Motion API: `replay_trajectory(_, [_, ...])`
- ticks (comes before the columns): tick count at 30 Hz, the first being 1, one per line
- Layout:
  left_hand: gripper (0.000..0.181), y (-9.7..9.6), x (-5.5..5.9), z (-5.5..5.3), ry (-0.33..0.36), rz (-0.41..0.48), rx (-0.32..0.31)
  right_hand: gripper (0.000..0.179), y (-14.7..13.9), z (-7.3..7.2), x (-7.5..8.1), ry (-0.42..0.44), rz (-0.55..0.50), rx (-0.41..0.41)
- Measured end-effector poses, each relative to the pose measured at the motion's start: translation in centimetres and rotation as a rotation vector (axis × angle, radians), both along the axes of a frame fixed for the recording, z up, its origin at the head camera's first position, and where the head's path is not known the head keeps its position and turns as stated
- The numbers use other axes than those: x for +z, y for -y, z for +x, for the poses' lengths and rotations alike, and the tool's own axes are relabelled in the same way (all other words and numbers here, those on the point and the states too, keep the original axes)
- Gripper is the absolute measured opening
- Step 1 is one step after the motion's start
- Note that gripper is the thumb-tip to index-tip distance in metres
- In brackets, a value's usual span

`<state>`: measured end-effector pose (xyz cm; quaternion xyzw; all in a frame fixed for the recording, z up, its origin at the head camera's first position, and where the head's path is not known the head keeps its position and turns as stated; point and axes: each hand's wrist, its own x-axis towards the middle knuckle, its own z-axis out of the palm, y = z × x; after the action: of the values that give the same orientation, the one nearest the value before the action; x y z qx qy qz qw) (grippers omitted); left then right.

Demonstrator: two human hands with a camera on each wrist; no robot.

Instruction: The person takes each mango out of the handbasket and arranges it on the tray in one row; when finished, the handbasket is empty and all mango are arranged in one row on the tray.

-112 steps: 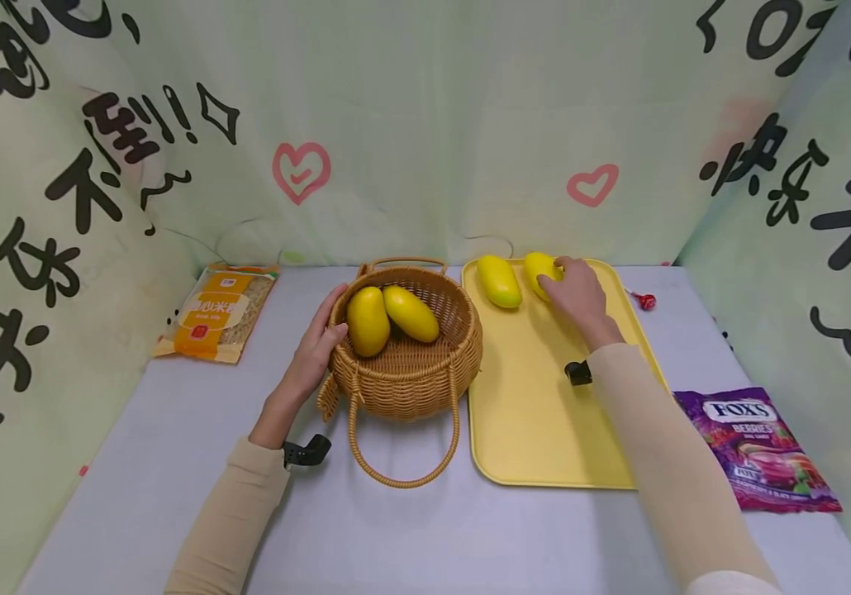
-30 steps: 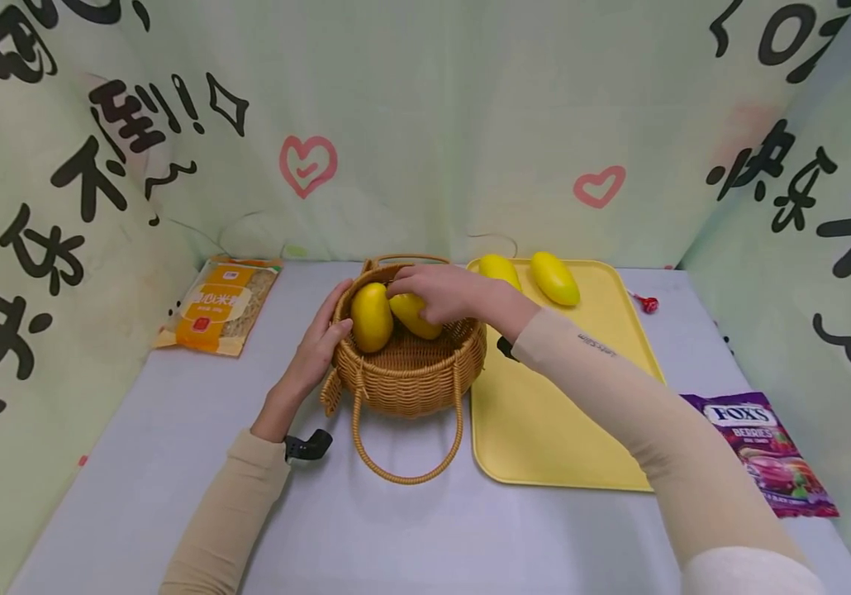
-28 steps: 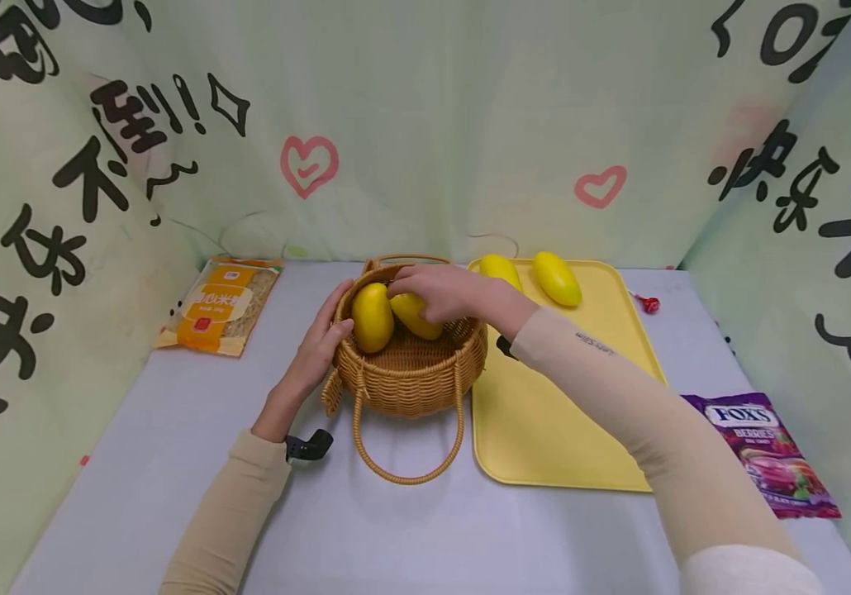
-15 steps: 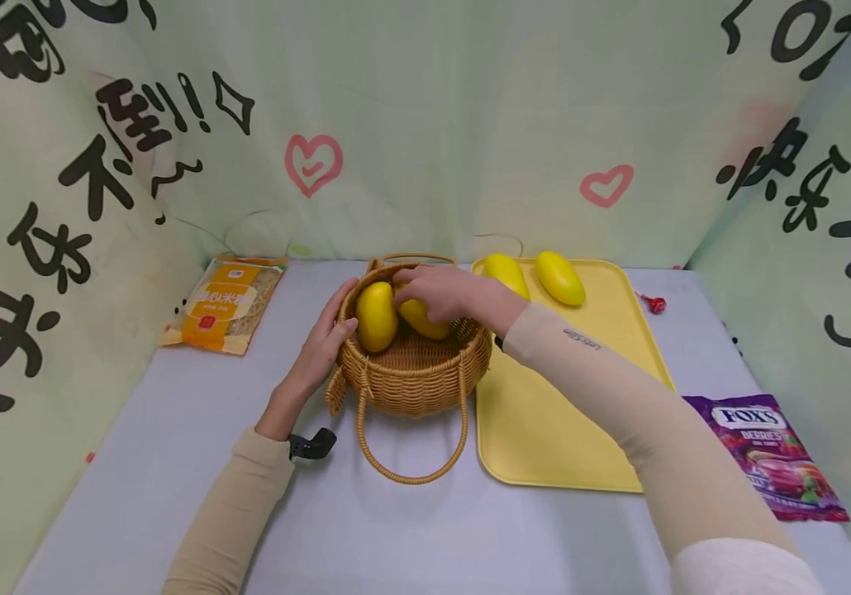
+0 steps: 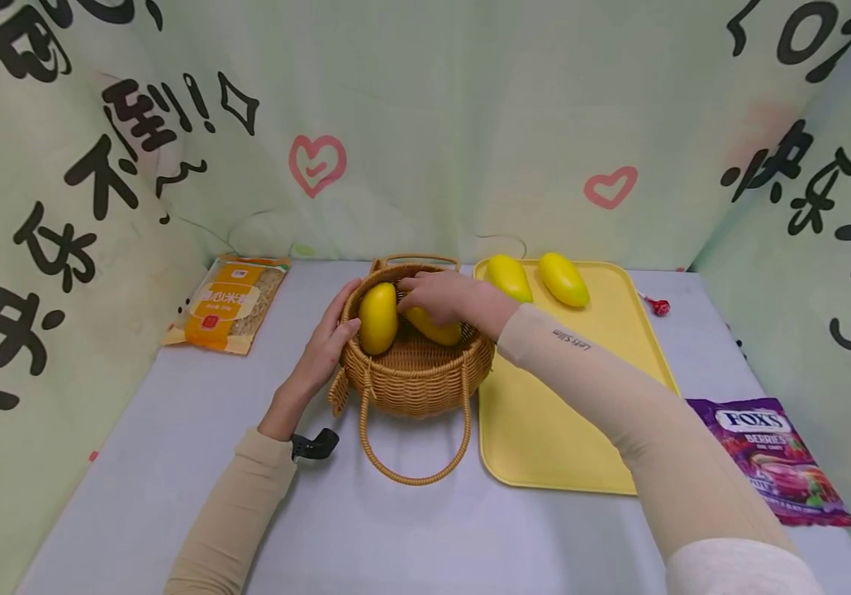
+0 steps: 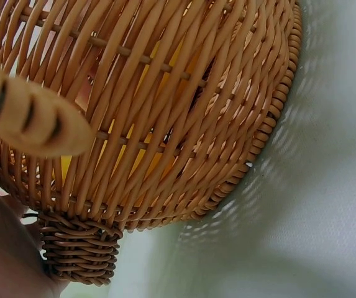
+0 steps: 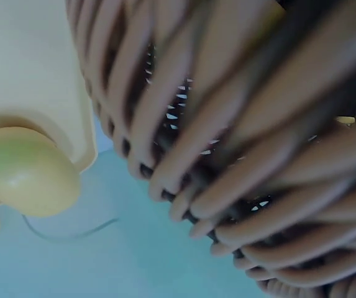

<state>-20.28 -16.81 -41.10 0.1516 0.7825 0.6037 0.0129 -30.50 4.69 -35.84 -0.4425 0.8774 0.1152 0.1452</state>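
With fingers of the right hand [image 5: 439, 296] over a yellow mango [image 5: 439, 332] inside the wicker basket [image 5: 412, 395], impossible to tell whether gripping or touching. Probably light, firm, rather slick; best held round the fat middle. Hidden behind the hand: fingertips and the mango's upper end. With basket rim gripped by the left hand [image 5: 327, 339].

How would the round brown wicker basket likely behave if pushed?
The basket would probably hold its shape, being thickly woven. Its arched wicker handle may swing, since it hangs forward. The oval yellow fruits inside, smooth and rounded, might roll.
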Motion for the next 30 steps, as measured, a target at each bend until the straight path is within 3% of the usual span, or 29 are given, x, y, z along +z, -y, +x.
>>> replay_trajectory(13, [0.061, 0.0, -0.2, 0.0, -0.023, -0.010, -0.003, 0.057, 0.1, 0.4, -0.7, -0.177, 0.158, 0.096])
replay_trajectory(21, [0.061, -0.1, 0.1, 0.2, -0.018, -0.018, -0.001, 0.055, -0.1, 0.6, -0.6, -0.172, 0.152, 0.104])
replay_trajectory(25, [0.061, -0.1, 0.1, 0.2, -0.011, -0.025, 0.005, 0.051, -0.2, 0.8, -0.3, -0.210, 0.192, 0.117])
replay_trajectory(30, [0.061, 0.2, -1.6, -0.9, -0.001, -0.002, 0.008, 0.040, -0.5, 1.1, -0.3, -0.249, 0.211, 0.142])
